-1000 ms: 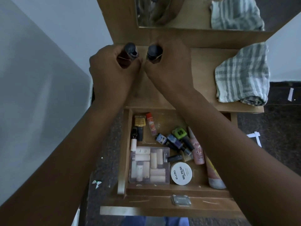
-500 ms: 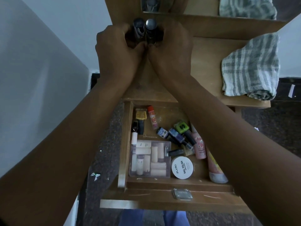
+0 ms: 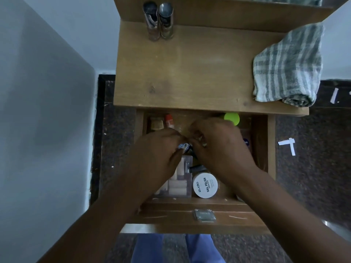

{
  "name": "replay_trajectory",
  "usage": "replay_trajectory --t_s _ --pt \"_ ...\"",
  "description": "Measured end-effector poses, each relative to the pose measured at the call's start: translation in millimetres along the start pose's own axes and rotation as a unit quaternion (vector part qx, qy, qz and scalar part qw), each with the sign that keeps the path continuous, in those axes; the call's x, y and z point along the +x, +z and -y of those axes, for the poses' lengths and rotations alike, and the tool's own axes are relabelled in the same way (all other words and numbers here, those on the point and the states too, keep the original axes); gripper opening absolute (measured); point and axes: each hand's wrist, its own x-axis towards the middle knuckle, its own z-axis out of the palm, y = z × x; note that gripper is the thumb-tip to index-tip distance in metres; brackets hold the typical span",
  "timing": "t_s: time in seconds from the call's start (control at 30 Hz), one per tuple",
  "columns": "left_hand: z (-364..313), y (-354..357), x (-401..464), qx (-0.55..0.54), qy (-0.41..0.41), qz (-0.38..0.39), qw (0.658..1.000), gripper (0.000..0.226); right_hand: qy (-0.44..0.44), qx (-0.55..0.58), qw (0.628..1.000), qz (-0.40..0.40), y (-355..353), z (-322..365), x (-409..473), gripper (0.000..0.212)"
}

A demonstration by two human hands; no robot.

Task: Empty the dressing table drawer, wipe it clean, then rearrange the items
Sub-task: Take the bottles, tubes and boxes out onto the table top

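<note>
The emptying step is under way: both hands are down in the open drawer (image 3: 261, 149), the left hand (image 3: 159, 149) and right hand (image 3: 218, 145) curled over small bottles in the middle; each seems to pinch one, the left a small bottle (image 3: 183, 147) with a white label, though what the right holds is hidden. Two tall bottles (image 3: 158, 21) already stand on the table top (image 3: 190, 73) (the checked cloth (image 3: 286, 67) waits at its right edge); next comes lifting these clear without snagging neighbours; the white round tub (image 3: 205, 185) reads "ZUDIO NAIL POLISH".
</note>
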Motion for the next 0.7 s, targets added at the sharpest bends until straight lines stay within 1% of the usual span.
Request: replay_trajectory --t_s 0.03,0.1,0.2,0.27,0.4,0.53,0.6,0.7 --pt "4 8 2 0.013 -0.002 0.032 0.999 0.024 0.004 -0.033 0.999 0.038 7 -5 -1 0.011" --pt "9 19 8 0.036 0.003 0.067 0.997 0.027 0.007 -0.069 0.994 0.09 16 -10 1 0.022" --pt "10 24 19 0.07 0.011 0.091 0.993 0.028 -0.01 -0.117 0.988 0.099 19 -10 4 0.029" --pt "10 26 24 0.078 0.012 0.095 0.992 0.026 -0.024 -0.159 0.982 0.1 16 -7 6 0.03" --pt "9 28 34 0.094 0.018 0.108 0.989 0.024 -0.003 -0.203 0.971 0.125 9 -2 12 0.028" --pt "13 29 37 0.105 0.035 0.109 0.988 0.029 0.008 -0.198 0.97 0.141 7 0 15 0.018" --pt "17 31 35 0.106 0.033 0.109 0.988 0.029 0.015 -0.202 0.968 0.147 7 2 17 0.017" --pt "21 30 30 0.079 0.015 0.094 0.992 0.031 0.028 -0.19 0.97 0.149 6 3 16 0.017"
